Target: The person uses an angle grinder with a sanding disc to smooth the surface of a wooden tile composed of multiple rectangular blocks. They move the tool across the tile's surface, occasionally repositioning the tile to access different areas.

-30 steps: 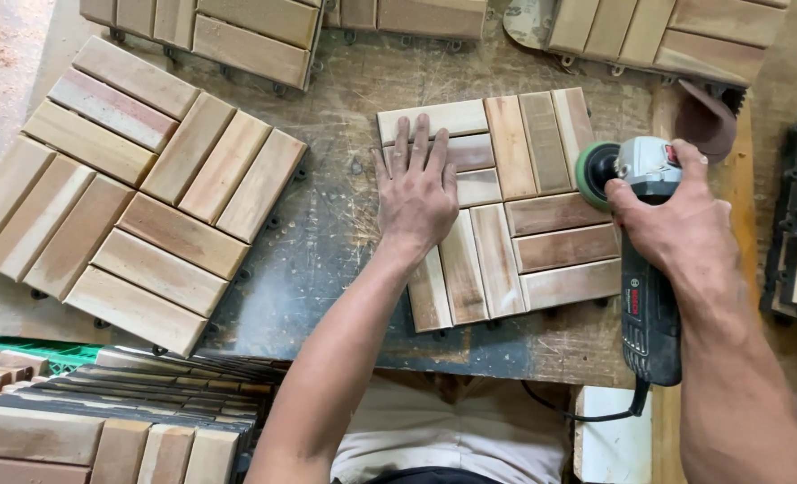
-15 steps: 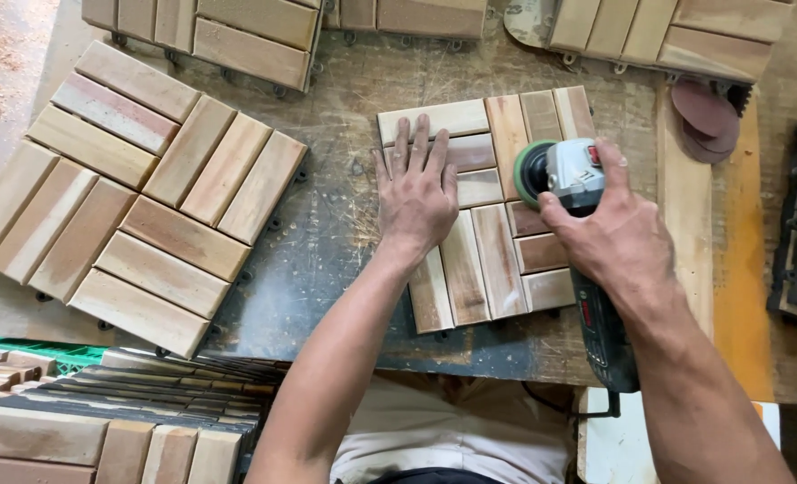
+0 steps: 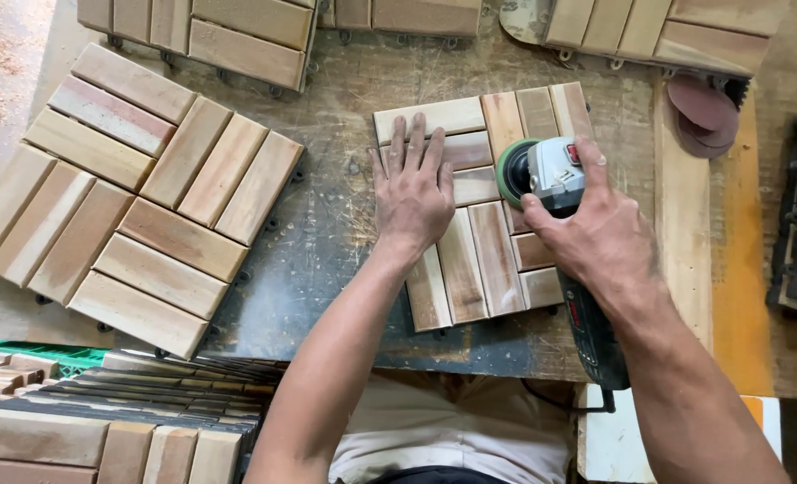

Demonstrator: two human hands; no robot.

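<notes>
Firmly pinned at the bench (image 3: 327, 269) centre, a stiff, slatted wooden tile (image 3: 479, 260) lies under the flat, open left hand (image 3: 414, 193) at nine o'clock, while the right hand (image 3: 600, 237) grips a seemingly heavy angle grinder (image 3: 551, 175) by its body.

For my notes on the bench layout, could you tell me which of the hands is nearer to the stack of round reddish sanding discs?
The right hand, gripping the angle grinder, is nearer the sanding discs at the bench's upper right. The left hand lies flat on the wooden tile, farther away.
</notes>
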